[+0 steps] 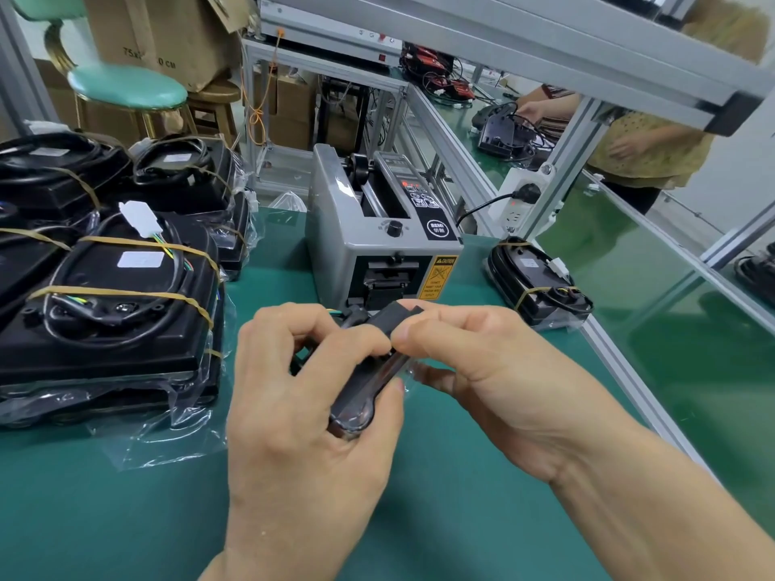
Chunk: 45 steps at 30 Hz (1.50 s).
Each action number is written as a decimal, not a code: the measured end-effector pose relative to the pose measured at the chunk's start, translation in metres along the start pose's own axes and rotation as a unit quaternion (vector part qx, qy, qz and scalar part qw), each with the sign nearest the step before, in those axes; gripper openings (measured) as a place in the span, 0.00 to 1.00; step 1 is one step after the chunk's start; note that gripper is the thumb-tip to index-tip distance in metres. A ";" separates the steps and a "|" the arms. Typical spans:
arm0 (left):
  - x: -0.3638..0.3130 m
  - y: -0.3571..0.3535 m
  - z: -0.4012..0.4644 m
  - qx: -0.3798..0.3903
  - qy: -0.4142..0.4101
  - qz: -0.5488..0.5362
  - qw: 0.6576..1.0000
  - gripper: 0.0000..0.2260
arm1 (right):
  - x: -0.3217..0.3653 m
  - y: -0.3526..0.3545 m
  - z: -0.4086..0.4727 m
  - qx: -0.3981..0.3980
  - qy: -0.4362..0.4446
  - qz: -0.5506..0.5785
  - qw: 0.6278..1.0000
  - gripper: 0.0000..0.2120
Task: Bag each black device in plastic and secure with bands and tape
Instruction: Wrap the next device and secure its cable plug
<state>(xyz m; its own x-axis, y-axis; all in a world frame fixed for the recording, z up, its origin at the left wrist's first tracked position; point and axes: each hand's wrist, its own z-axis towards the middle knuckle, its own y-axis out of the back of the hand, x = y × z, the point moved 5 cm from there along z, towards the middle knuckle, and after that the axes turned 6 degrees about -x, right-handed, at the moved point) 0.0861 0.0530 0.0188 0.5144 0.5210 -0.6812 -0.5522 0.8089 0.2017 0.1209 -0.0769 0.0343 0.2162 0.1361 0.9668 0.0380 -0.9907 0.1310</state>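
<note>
left hand (293, 396): fingers curled around small black part (360, 387) above the green table (126, 517)
right hand (482, 371): pinches its upper end
bagged devices (121, 295): banded, stacked at left
tape machine (377, 236): behind the hands

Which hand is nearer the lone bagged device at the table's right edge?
Right. The right hand sits just left of and below that bagged device; the left hand is farther left, beyond the small black part both hold.

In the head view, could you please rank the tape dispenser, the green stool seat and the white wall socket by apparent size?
1. tape dispenser
2. green stool seat
3. white wall socket

The stool stands farther back, so its true size against the dispenser is unsure.
</note>
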 end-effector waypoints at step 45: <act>0.007 0.009 -0.002 -0.008 -0.040 -0.002 0.999 0.07 | -0.006 0.016 -0.001 -0.030 0.042 -0.045 0.998 0.06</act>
<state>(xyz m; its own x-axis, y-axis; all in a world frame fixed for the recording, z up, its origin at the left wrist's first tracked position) 0.0834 0.0629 0.0143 0.5671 0.5375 -0.6241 -0.5599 0.8073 0.1865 0.1197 -0.0940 0.0308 0.1316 0.2259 0.9652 -0.0060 -0.9735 0.2286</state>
